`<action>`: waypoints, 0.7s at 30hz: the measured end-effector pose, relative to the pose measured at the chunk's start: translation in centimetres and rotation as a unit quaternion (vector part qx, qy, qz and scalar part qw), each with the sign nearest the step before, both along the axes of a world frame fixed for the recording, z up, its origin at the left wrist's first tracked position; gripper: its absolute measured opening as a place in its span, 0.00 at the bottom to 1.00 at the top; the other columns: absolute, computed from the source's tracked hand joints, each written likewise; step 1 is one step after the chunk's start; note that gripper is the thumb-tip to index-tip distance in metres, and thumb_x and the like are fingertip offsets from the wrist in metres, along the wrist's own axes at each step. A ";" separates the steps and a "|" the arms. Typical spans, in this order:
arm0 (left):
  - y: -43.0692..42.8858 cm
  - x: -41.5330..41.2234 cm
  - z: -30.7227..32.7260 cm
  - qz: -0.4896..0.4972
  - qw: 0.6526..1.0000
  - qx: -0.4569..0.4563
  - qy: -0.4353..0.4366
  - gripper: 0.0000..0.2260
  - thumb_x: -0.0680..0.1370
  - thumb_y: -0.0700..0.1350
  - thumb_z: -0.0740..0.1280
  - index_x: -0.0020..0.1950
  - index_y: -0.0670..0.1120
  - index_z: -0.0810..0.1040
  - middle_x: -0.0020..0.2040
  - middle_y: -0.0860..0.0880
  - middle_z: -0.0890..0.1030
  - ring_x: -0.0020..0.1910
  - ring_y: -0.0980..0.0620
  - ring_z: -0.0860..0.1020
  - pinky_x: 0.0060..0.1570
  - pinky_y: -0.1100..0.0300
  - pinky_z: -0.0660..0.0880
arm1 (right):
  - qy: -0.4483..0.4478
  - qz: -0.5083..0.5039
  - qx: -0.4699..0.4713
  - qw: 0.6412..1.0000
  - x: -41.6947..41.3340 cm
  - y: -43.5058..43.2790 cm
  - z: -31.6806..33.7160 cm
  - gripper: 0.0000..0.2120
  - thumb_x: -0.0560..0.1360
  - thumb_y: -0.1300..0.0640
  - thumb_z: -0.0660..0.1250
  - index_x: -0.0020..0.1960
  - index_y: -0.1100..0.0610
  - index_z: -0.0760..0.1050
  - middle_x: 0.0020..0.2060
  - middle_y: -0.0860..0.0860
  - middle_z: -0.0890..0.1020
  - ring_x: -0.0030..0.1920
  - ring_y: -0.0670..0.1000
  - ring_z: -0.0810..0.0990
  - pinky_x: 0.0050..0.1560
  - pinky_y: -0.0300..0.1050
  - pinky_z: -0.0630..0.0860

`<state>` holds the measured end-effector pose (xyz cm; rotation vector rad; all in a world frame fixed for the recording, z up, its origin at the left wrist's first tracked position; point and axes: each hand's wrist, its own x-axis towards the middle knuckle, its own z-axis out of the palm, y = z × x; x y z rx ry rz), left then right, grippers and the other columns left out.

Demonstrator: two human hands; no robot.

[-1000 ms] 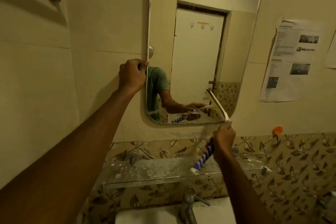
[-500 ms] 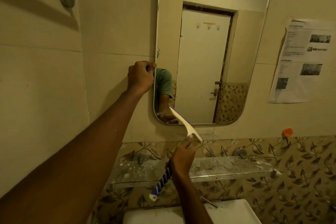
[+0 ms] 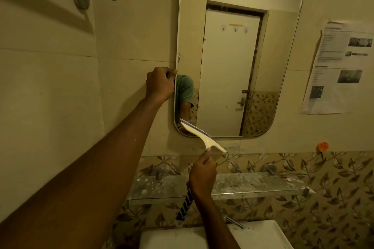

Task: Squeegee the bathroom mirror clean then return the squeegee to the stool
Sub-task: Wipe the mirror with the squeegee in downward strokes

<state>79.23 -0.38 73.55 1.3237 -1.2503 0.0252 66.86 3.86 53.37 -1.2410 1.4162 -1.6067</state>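
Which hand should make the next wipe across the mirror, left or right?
Right. The right hand grips the squeegee, whose blade lies at the lower left corner of the mirror. The left hand is closed on the mirror's left edge, apparently steadying it.

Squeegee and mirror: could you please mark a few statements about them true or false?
1. The right hand grips the squeegee handle. True.
2. The blade lies at the mirror top. False: it sits at the bottom-left corner.
3. The left hand holds the mirror's left edge. True.
4. The shelf hangs above the mirror. False: it is below it.
5. A paper hangs on the wall right of the mirror. True.
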 end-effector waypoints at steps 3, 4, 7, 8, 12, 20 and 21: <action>-0.2 0.2 -0.1 -0.002 1.000 -0.001 0.007 0.13 0.79 0.50 0.65 0.53 0.42 0.82 0.47 0.41 0.84 0.45 0.42 0.83 0.48 0.45 0.81 | 0.055 -0.005 -0.021 0.998 -0.8 0.2 0.0 0.27 0.82 0.43 0.47 0.33 0.57 0.69 0.25 0.50 0.73 0.26 0.48 0.72 0.29 0.42 0.68; -0.1 0.2 -0.1 -0.002 1.000 -0.002 0.008 0.13 0.79 0.50 0.65 0.52 0.42 0.82 0.46 0.41 0.84 0.45 0.42 0.83 0.48 0.45 0.81 | 0.076 -0.004 -0.029 0.997 -1.2 0.3 0.0 0.27 0.83 0.44 0.47 0.33 0.57 0.69 0.24 0.49 0.73 0.25 0.47 0.71 0.28 0.41 0.67; 0.1 0.1 0.0 -0.004 1.000 -0.005 0.007 0.13 0.80 0.50 0.65 0.53 0.41 0.82 0.46 0.42 0.84 0.42 0.44 0.84 0.46 0.47 0.82 | 0.136 0.003 -0.046 0.990 -2.3 0.6 -0.1 0.24 0.83 0.47 0.48 0.35 0.54 0.70 0.25 0.47 0.73 0.26 0.44 0.72 0.26 0.38 0.63; 0.2 0.0 0.0 -0.005 1.000 -0.005 0.008 0.13 0.80 0.49 0.65 0.53 0.41 0.82 0.46 0.42 0.84 0.41 0.44 0.84 0.45 0.48 0.83 | 0.159 0.003 -0.051 0.986 -2.7 0.6 -0.1 0.22 0.83 0.47 0.48 0.35 0.53 0.70 0.26 0.46 0.73 0.26 0.43 0.72 0.26 0.37 0.62; 0.4 -0.1 0.0 -0.016 1.000 -0.003 0.024 0.12 0.80 0.48 0.65 0.54 0.41 0.81 0.44 0.42 0.83 0.40 0.45 0.84 0.43 0.51 0.83 | 0.289 0.020 -0.075 0.954 -5.0 0.3 -0.7 0.23 0.83 0.47 0.49 0.31 0.51 0.66 0.23 0.46 0.70 0.23 0.42 0.68 0.23 0.34 0.58; 0.4 -0.1 0.1 -0.033 0.999 -0.006 0.036 0.12 0.80 0.47 0.65 0.57 0.40 0.81 0.47 0.42 0.83 0.42 0.46 0.83 0.42 0.57 0.82 | 0.309 0.019 -0.122 0.943 -6.5 0.1 1.1 0.23 0.83 0.48 0.50 0.33 0.51 0.70 0.25 0.50 0.75 0.24 0.46 0.72 0.24 0.40 0.66; 0.4 -0.1 0.1 -0.035 0.999 -0.006 0.039 0.12 0.80 0.47 0.65 0.57 0.40 0.81 0.47 0.41 0.83 0.43 0.46 0.83 0.42 0.57 0.82 | 0.314 0.017 -0.127 0.941 -6.2 0.3 1.9 0.22 0.83 0.48 0.50 0.33 0.51 0.69 0.25 0.49 0.74 0.24 0.46 0.71 0.24 0.39 0.65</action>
